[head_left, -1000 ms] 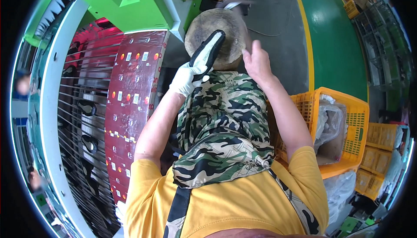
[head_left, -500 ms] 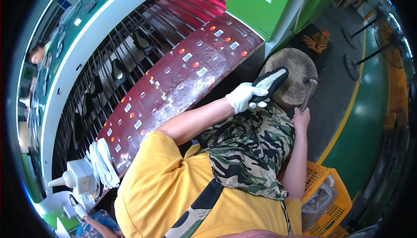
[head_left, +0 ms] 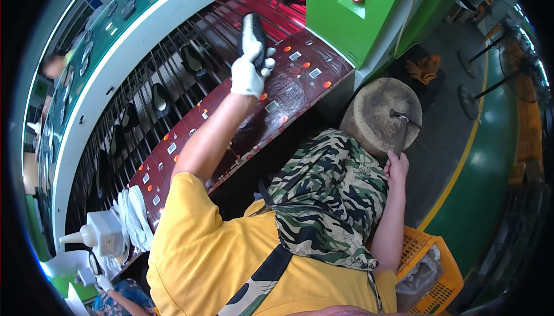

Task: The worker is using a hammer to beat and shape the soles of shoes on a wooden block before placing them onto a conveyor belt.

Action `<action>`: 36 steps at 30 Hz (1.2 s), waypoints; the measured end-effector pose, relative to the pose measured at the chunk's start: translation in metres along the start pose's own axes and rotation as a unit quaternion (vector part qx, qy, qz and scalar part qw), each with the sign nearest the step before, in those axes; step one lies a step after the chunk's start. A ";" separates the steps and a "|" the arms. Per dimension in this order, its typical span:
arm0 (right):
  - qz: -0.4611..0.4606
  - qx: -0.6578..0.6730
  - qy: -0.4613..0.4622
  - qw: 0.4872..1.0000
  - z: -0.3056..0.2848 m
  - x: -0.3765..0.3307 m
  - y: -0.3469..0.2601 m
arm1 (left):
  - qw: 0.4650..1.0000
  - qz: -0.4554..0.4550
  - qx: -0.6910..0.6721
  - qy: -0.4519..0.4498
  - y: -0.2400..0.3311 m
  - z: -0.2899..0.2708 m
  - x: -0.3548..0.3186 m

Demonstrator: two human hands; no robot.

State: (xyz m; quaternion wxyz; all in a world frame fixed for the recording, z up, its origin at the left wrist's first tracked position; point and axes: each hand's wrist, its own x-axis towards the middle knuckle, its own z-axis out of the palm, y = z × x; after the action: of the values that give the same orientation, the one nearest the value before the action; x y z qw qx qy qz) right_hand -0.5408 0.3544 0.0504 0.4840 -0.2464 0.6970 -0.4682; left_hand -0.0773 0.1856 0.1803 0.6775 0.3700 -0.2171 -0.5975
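My left hand [head_left: 247, 78] clasps a shoe [head_left: 253, 33], one end free. The block [head_left: 375, 111] seemingly props the hammer [head_left: 400, 132] my right hand [head_left: 396, 168] grips

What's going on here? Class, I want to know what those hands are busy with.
Someone in a yellow shirt and camouflage apron has both hands occupied. The gloved left hand grips a black shoe out at the rack of metal rods, where other shoes lie. The bare right hand holds a hammer by its handle, its head over the round wooden block; whether it touches the wood, I cannot tell.
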 end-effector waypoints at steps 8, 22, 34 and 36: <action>-0.194 -0.149 0.163 0.956 0.023 0.016 0.017 | 0.971 0.053 -0.036 0.232 0.006 -0.097 0.181; -0.249 -0.288 0.283 0.880 0.009 -0.009 -0.010 | 0.940 0.167 0.262 -0.139 -0.040 -0.137 0.220; -0.591 0.219 -0.401 0.665 0.110 -0.241 -0.263 | 0.924 0.010 0.324 -0.203 -0.109 0.031 0.070; -0.604 0.206 -0.357 0.682 0.152 -0.242 -0.243 | 0.889 0.029 0.367 -0.272 -0.138 0.069 0.062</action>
State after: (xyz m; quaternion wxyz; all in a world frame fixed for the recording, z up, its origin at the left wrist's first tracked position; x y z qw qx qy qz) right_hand -0.3306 0.3775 0.3604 0.3468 -0.6563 0.0575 -0.6676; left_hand -0.2057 0.1072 0.1097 0.4243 0.4086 -0.6075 -0.5328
